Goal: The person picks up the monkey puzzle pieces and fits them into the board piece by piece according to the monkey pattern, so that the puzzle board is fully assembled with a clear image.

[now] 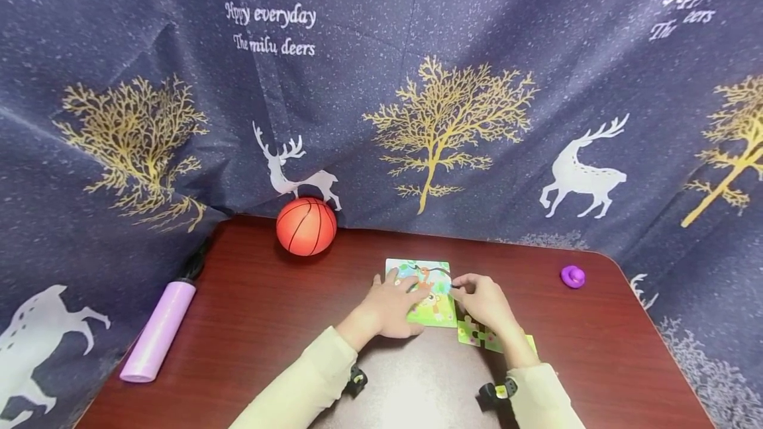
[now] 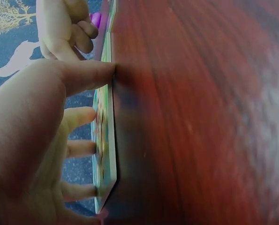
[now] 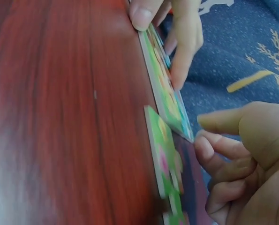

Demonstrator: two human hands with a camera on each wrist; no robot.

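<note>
Your left hand (image 1: 390, 306) is spread wide over the left part of the puzzle (image 1: 438, 315), four fingers on its face and the thumb along the edge nearest you, pressing or resting rather than gripping. Your right hand (image 1: 487, 302) sits at the puzzle's right edge, its fingers loosely curled; a narrow gap shows between thumb and forefinger with nothing visible in it, and you can't tell from these views whether a fingertip touches that edge. Just beside the puzzle's near right corner, green puzzle pieces (image 1: 469, 333) lie partly under your right wrist, so that side is tight. To your left, the dark red tabletop (image 1: 256, 310) runs from your forearm to the lilac cylinder (image 1: 157, 333) by the left edge. The orange ball (image 1: 306, 226) stands near the back edge, well apart from the puzzle, against the printed cloth (image 1: 334, 111). Beyond your right hand, the purple duck (image 1: 573, 276) sits toward the table's far right corner.
</note>
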